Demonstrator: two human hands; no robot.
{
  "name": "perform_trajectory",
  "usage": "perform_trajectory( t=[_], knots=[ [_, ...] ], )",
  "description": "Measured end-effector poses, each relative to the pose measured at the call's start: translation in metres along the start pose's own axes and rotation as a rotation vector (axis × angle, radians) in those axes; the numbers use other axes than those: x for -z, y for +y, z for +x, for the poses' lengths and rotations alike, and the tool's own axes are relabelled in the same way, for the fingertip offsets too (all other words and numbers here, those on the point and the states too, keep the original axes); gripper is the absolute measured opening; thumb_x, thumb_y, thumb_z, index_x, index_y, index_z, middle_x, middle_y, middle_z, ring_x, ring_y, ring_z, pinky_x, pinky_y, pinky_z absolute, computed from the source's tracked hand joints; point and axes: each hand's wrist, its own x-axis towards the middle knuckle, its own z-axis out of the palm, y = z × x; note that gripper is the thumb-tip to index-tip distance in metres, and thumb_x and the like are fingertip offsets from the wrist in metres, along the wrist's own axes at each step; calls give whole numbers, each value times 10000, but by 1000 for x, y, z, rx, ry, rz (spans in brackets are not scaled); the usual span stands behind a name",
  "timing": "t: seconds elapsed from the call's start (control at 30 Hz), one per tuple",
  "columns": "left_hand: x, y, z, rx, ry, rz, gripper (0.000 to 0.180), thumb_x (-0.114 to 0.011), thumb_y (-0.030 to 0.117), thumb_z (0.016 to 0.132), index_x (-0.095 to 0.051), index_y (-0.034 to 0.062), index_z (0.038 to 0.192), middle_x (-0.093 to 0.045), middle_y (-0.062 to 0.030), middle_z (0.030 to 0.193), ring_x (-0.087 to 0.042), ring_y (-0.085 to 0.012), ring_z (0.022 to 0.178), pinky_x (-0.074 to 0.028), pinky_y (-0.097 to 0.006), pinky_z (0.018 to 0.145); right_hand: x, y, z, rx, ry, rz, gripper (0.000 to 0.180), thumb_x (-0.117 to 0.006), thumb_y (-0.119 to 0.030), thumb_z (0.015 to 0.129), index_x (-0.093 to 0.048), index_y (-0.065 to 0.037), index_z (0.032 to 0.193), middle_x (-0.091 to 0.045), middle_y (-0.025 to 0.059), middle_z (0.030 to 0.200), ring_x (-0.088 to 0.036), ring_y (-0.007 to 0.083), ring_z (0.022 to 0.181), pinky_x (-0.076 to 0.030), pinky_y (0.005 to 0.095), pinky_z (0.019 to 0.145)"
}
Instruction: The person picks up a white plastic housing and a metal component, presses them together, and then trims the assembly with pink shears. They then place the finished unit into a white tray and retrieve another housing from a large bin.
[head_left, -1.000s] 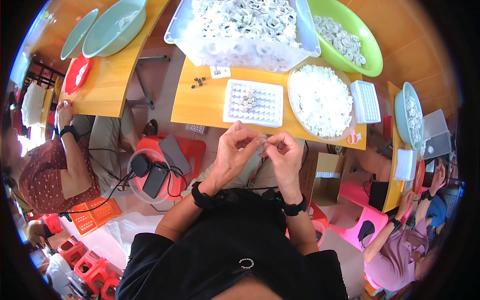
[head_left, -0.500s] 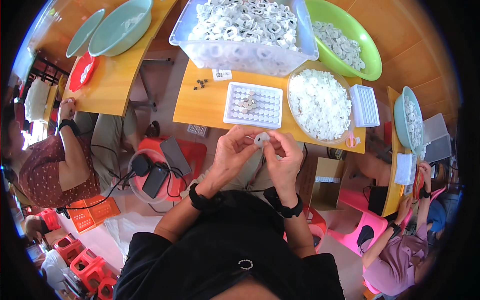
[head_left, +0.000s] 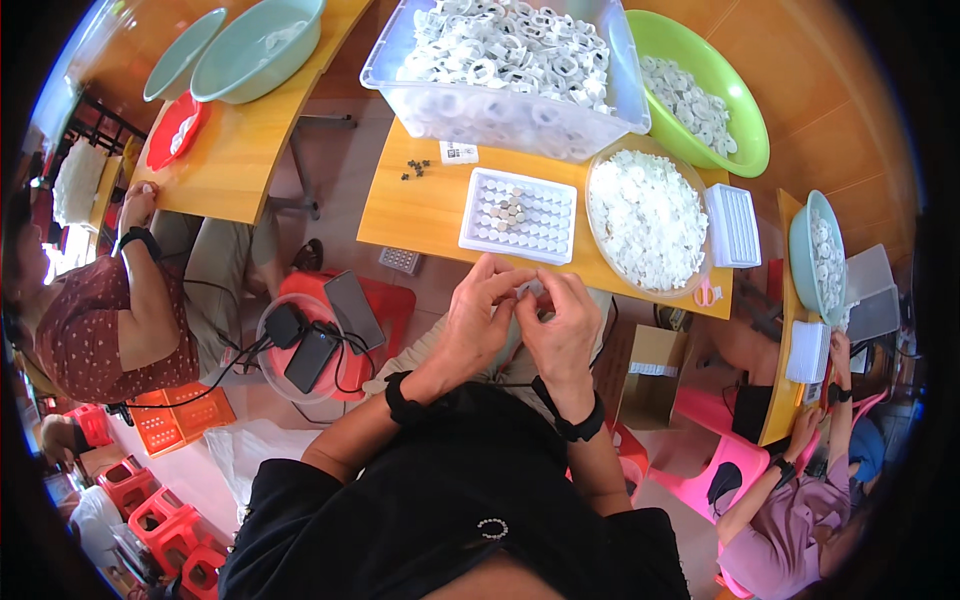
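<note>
Both my hands meet just in front of the table's near edge. A small white plastic piece (head_left: 529, 288) is pinched between them, mostly covered by the fingers. My left hand (head_left: 477, 318) grips it from the left, thumb and forefinger closed. My right hand (head_left: 562, 325) holds its other side with curled fingers. Beyond the hands lies a white tray (head_left: 468, 241) with rows of small white round parts, and a little heap of silvery metal pieces (head_left: 508, 210) rests on top of them.
A clear bin (head_left: 500, 125) of white ring-like parts, a green basin (head_left: 750, 110) and a round tub (head_left: 650, 292) of white bits stand on the table. Pink scissors (head_left: 707, 294) lie near its edge. Two people sit at side tables. A red stool (head_left: 395, 300) bears phones and cables.
My fingers have closed further over the white piece, which showed face-on before and is now mostly hidden. The whole view has shifted slightly, with the table appearing lower and further right.
</note>
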Motion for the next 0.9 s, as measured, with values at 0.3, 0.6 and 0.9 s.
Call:
perform_trajectory(
  t=[0.3, 0.6, 0.9],
  knots=[
    [2, 13, -1, -30, 30, 56, 357, -450, -146, 743, -596, -31, 1048, -516, -116, 906, -553, -210, 822, -460, -287, 723, -6, 4, 0, 82, 20, -98, 263, -638, 4, 662, -589, 27, 920, -538, 106, 735, -582, 235, 579, -466, 320, 496],
    [16, 3, 9, 105, 100, -271, 223, -574, -34, 749, -641, -2, 960, -523, -68, 891, -547, -107, 764, -480, -242, 678, -7, 4, 7, -236, -16, 487, 194, -655, 65, 730, -599, 25, 911, -597, 60, 814, -600, 99, 648, -476, 213, 552],
    [15, -3, 6, 169, 140, -433, 126, -603, -44, 762, -628, -7, 880, -517, -28, 903, -542, -100, 815, -425, -230, 739, -11, 1, 0, -226, -50, 442, 159, -670, 28, 750, -613, -8, 894, -576, 53, 744, -586, 103, 633, -480, 225, 550]
  ],
)
